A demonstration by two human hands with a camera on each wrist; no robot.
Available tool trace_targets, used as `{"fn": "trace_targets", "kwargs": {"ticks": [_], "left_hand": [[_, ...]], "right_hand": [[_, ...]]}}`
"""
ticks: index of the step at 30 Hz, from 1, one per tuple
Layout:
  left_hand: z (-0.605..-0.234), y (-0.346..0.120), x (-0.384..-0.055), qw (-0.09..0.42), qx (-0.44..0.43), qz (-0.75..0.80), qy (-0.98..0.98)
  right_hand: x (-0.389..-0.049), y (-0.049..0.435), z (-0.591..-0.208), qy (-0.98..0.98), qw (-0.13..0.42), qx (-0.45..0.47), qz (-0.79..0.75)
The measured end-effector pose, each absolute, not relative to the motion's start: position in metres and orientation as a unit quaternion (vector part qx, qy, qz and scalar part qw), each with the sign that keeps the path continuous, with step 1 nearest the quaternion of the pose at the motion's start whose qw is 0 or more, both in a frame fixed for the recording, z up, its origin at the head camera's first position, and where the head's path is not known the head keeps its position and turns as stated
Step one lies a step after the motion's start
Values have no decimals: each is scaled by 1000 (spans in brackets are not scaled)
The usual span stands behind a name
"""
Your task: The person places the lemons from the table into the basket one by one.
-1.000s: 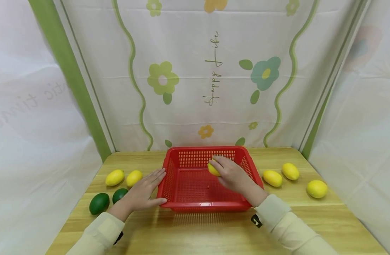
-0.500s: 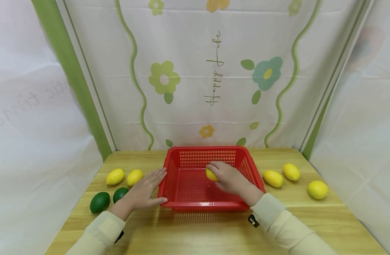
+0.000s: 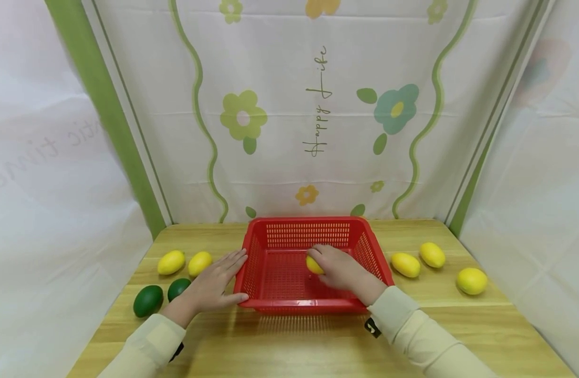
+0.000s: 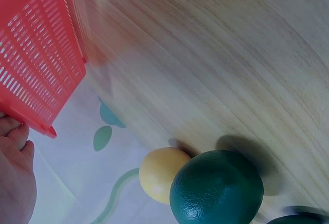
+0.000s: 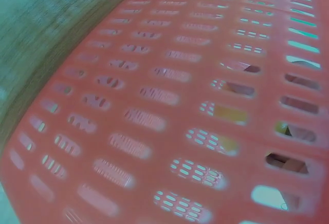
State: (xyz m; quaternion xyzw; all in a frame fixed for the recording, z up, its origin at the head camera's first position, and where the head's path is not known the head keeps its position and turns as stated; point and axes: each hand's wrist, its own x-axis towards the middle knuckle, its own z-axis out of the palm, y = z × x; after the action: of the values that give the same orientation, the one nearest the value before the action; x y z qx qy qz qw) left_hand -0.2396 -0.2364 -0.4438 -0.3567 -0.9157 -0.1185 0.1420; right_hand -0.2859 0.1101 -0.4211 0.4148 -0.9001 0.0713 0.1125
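Observation:
A red slotted plastic basket (image 3: 289, 303) stands mid-table. My right hand (image 3: 339, 266) reaches down inside it and grips a yellow lemon (image 3: 313, 265), fingers curled over the top. In the right wrist view the basket wall (image 5: 154, 98) fills most of the picture, and bits of the lemon (image 5: 230, 114) show through its slots. My left hand (image 3: 211, 287) rests on the basket's left rim with fingers straight. The left wrist view catches part of this left hand (image 4: 15, 175) against the basket rim (image 4: 31, 124).
Two lemons (image 3: 171, 262) and two dark green oval fruits (image 3: 148, 301) lie left of the basket, one green fruit partly behind my left wrist. To the right, three lemons (image 3: 405, 264) lie on the wooden table (image 3: 459, 336). A printed curtain (image 3: 280, 173) hangs behind.
My right hand has moved lower and a little toward me inside the basket, with the lemon still in its grip. My left hand has stayed on the rim.

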Motion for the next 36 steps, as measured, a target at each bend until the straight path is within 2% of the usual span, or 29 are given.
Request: {"fn": "trace_targets", "kwargs": {"ticks": [16,36], "left_hand": [[-446,-237,-241,142,-353,-114,-918],[-445,-237,-241,140,-355,-117,-917]], "right_hand": [[-283,111,-420,-907,83,407,69],[-281,114,-417,-914,87,394,51]]}}
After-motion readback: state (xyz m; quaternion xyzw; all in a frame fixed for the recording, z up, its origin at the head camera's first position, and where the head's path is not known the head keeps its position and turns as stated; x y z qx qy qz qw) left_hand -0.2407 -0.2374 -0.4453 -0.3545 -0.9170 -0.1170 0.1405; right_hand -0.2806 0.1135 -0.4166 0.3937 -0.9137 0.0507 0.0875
